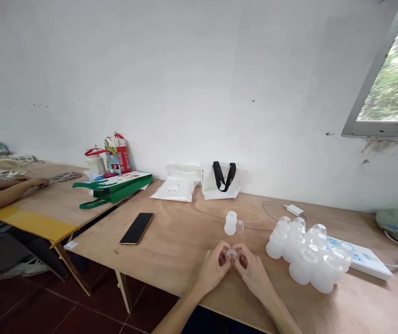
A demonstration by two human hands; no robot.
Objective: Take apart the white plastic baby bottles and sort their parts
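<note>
My left hand [216, 266] and my right hand [249, 269] meet above the front part of the table. The fingers of both are closed around a small translucent white bottle ring [232, 253]; its lower part is hidden by the fingertips. Just beyond them a frosted white baby bottle body [231, 223] stands uncapped. A clear dome cap [240, 227] sits at its right side. Off to the right of my hands, a cluster of several frosted baby bottles [306, 260] with clear dome caps stands close together.
A black phone [137, 228] lies left on the wooden table [171, 253]. White packages [174, 189] and a white bag [219, 183] with black handles rest by the wall. A power strip [362, 257] is behind the bottles. Far left, another person's arms [9, 192] rest at a neighbouring table.
</note>
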